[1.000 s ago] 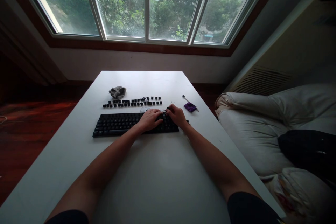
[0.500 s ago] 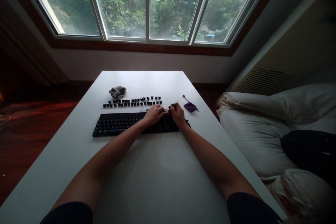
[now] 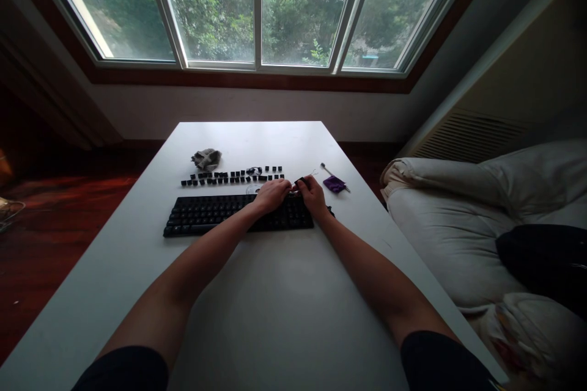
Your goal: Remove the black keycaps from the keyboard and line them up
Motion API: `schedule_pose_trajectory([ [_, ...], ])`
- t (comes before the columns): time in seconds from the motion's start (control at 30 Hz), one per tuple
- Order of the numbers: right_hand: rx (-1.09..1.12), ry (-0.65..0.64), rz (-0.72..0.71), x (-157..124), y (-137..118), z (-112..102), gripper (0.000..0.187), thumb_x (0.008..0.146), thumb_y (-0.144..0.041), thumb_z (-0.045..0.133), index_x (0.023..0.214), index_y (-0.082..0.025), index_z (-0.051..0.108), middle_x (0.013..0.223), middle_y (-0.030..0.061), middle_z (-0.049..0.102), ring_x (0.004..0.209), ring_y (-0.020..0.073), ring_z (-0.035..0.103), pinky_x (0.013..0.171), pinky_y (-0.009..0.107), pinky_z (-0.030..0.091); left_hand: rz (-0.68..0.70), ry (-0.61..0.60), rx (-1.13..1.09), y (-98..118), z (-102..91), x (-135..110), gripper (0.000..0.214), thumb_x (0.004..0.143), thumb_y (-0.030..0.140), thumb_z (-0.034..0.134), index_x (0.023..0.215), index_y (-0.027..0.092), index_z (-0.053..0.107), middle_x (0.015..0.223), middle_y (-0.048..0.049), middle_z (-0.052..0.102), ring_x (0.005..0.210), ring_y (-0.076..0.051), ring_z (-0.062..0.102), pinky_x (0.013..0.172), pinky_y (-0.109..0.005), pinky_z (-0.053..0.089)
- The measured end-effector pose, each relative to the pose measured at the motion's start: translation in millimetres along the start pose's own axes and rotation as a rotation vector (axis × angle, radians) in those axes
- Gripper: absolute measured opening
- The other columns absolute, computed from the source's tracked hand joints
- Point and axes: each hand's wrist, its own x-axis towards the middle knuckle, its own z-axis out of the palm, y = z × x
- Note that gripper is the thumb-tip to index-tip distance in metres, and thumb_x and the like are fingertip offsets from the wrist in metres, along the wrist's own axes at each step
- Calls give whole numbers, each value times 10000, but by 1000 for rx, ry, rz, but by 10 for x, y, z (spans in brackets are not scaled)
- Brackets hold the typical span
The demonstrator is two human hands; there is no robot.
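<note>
Two hands over the right end of a black keyboard (image 3: 206, 214), with loose keycaps (image 3: 232, 179) set out beyond it.

The keyboard lies on the white tabletop (image 3: 257, 305); the right hand (image 3: 315, 197) is closed on a small dark piece (image 3: 301, 181) at its far edge, a thin wire (image 3: 314, 172) showing just beyond. The left hand (image 3: 273, 193) has its fingers bent close beside; I cannot tell whether that grip clasps anything. The work looks partway: many keycaps are already off, roughly in rows past the keyboard, while its left stretch seems keyed. The hands cover part of its right end, so what is left there is uncertain. A purple pouch (image 3: 334, 184) lies beyond the keyboard's right end.
</note>
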Motion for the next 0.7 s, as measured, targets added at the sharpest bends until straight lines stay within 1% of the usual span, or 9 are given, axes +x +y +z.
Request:
schedule_pose_trajectory([
  [0.1, 15, -17, -32, 8, 8, -3, 330, 917, -582, 583, 890, -255, 556, 797, 16, 734, 627, 195, 660, 672, 348, 558, -41, -17, -8, 22, -24, 13, 321, 1063, 378, 382, 1082, 250, 676, 1077, -65, 717, 997, -236, 658, 835, -331, 467],
  [0.23, 20, -17, -67, 13, 29, 11, 321, 926, -566, 582, 894, -247, 582, 832, 26, 738, 700, 201, 685, 713, 349, 568, -94, 0, -31, 59, -2, 5, 335, 1066, 385, 368, 1062, 261, 679, 1065, -59, 714, 975, -239, 655, 779, -326, 452],
  [0.3, 31, -16, -58, 19, 45, 21, 336, 922, -580, 586, 896, -245, 582, 838, 28, 739, 728, 204, 698, 707, 344, 574, -126, 8, -9, 88, 21, -3, 326, 1064, 379, 374, 1073, 263, 678, 1078, -65, 697, 967, -234, 649, 771, -322, 443],
  [0.43, 88, -2, -21, 40, 79, 42, 369, 900, -612, 610, 911, -247, 561, 820, 25, 738, 713, 207, 710, 665, 341, 587, -214, 31, 63, 154, 54, 0, 350, 1071, 373, 342, 1065, 248, 669, 1087, -80, 659, 919, -222, 636, 754, -322, 429],
  [0.53, 124, 25, -25, 57, 95, 40, 365, 901, -607, 617, 909, -248, 555, 820, 25, 738, 704, 208, 711, 653, 347, 590, -215, 45, 51, 189, 76, 24, 336, 1072, 350, 338, 1081, 240, 654, 1087, -83, 651, 930, -219, 631, 773, -322, 433],
  [0.7, 125, 47, -22, 81, 117, 16, 359, 898, -599, 627, 892, -247, 556, 806, 25, 736, 677, 208, 701, 635, 345, 581, -215, 82, -74, 192, 118, 69, 303, 1056, 325, 380, 1085, 222, 663, 1112, -90, 663, 999, -220, 632, 865, -323, 449],
])
